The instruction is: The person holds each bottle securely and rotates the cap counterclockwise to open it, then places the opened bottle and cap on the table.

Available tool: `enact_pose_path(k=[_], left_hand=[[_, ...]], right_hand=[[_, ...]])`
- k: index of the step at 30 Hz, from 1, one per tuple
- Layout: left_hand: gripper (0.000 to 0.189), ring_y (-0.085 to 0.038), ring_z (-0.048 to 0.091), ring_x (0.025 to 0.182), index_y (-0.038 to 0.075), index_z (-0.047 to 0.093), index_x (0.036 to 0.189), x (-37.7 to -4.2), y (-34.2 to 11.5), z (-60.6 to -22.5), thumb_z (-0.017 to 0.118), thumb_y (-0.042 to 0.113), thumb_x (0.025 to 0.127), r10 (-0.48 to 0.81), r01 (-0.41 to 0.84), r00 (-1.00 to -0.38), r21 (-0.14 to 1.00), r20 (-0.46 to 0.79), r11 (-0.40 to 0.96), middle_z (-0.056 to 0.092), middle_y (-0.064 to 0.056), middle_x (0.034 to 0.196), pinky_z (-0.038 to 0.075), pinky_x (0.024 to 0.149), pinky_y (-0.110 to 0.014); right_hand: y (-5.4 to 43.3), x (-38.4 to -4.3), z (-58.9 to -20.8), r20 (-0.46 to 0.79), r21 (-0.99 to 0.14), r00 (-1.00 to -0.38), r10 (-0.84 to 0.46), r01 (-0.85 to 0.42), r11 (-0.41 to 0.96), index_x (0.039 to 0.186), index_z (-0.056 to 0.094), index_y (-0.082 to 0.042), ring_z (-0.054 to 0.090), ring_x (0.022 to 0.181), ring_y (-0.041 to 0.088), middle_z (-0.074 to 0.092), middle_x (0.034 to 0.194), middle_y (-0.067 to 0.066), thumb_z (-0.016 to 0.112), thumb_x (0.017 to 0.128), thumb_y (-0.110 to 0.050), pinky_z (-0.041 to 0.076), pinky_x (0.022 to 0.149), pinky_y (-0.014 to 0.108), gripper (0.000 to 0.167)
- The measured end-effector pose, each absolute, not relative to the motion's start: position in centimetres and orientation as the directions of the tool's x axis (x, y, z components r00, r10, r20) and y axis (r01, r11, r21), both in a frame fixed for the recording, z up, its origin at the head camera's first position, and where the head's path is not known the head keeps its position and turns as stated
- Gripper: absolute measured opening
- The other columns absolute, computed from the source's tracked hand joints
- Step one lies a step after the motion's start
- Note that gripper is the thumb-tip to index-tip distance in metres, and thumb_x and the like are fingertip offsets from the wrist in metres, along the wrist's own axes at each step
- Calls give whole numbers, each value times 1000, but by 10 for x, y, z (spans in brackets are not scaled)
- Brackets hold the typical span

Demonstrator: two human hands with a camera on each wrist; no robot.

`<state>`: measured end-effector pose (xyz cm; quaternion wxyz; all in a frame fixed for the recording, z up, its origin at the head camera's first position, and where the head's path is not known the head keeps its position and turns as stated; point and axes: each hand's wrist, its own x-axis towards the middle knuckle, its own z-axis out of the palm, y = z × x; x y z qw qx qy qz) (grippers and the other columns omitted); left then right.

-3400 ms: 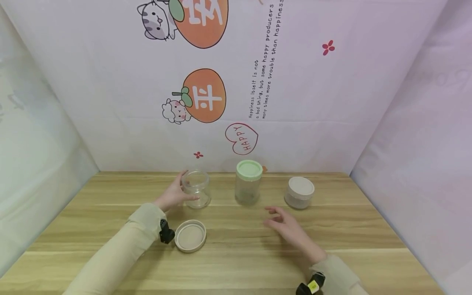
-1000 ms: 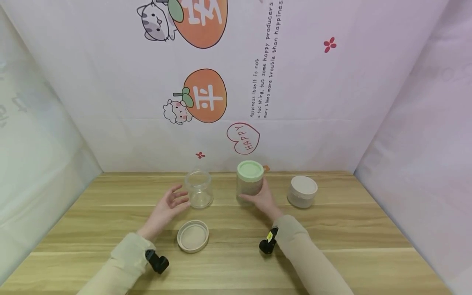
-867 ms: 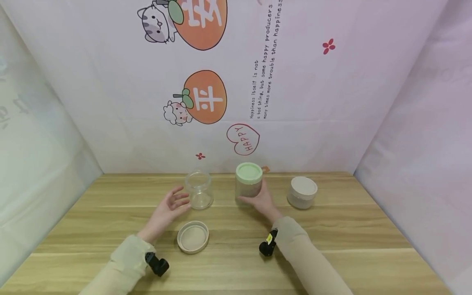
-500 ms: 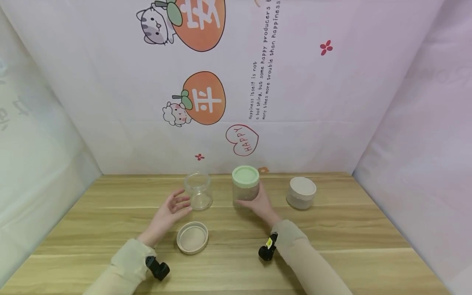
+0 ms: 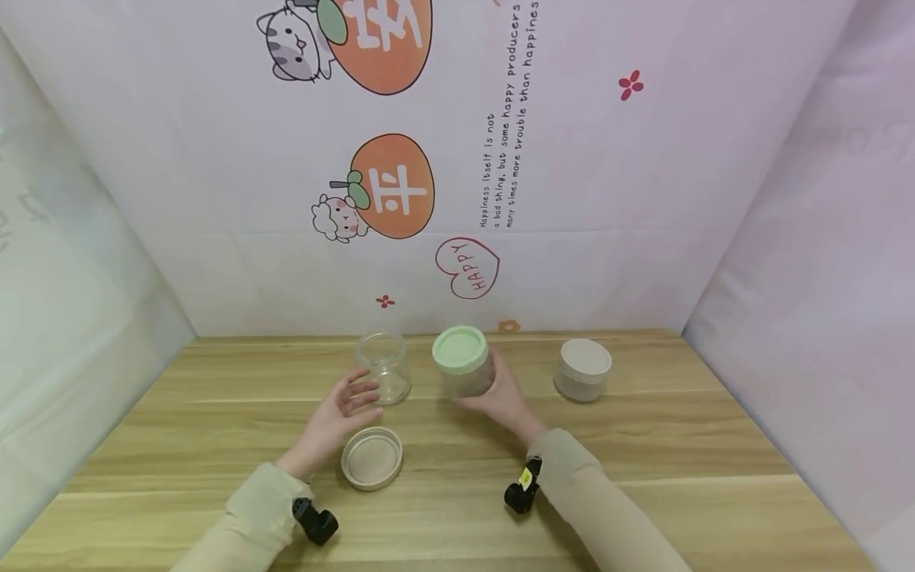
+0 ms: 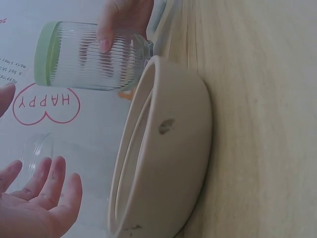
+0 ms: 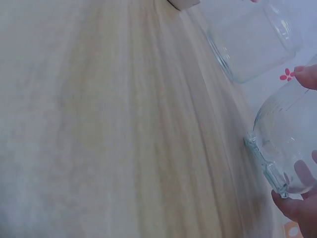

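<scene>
My right hand (image 5: 506, 403) grips a clear ribbed glass jar (image 6: 74, 62) by its body. This jar wears a pale green lid (image 5: 460, 349) and leans to the left, held up off the table. To its left, a lidless clear glass jar (image 5: 391, 387) stands upright on the wood; it shows in the right wrist view too. My left hand (image 5: 339, 417) hovers in front of that jar, fingers spread and loosely bent, holding nothing. Below this hand a round beige lid (image 5: 372, 459) lies with its hollow side up, large in the left wrist view.
A short jar with a beige lid (image 5: 583, 369) stands at the back right of the wooden table (image 5: 643, 492). A white printed cloth (image 5: 572, 199) rises behind the table, and white cloth walls flank both sides.
My right hand has taken hold of the green-lidded jar, raised and tilted it, and brought it left. My left hand has let go of the lidless jar and drawn back.
</scene>
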<state>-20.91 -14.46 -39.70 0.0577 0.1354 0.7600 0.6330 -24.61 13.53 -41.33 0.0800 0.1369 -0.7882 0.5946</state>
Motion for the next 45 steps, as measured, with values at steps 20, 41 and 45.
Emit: enact_pose_path(k=[20, 41, 45], left_hand=[[80, -45, 36, 131, 1, 22, 146, -204, -124, -398, 69, -1, 82, 304, 223, -936, 967, 178, 123, 38, -26, 141, 34, 108, -54], [95, -43, 22, 138, 10, 21, 149, -184, -102, -391, 80, 11, 74, 390, 539, -822, 788, 415, 298, 18, -21, 152, 26, 109, -60], [96, -40, 19, 138, 19, 26, 148, -180, -99, -386, 83, 20, 71, 444, 624, -767, 699, 463, 350, 18, -16, 151, 29, 101, -68]], right_hand=[[144, -232, -413, 300, -871, -934, -193, -351, 344, 138, 37, -16, 40, 130, 30, 48, 136, 8, 89, 58, -8, 26, 109, 58, 95], [142, -189, -413, 331, -771, -877, -348, -464, 437, 136, 41, -8, 53, 115, 25, 57, 125, 6, 89, 56, -15, 42, 95, 51, 93], [142, -182, -412, 331, -758, -864, -381, -483, 438, 135, 42, -7, 53, 113, 26, 57, 124, 7, 89, 55, -14, 42, 94, 51, 93]])
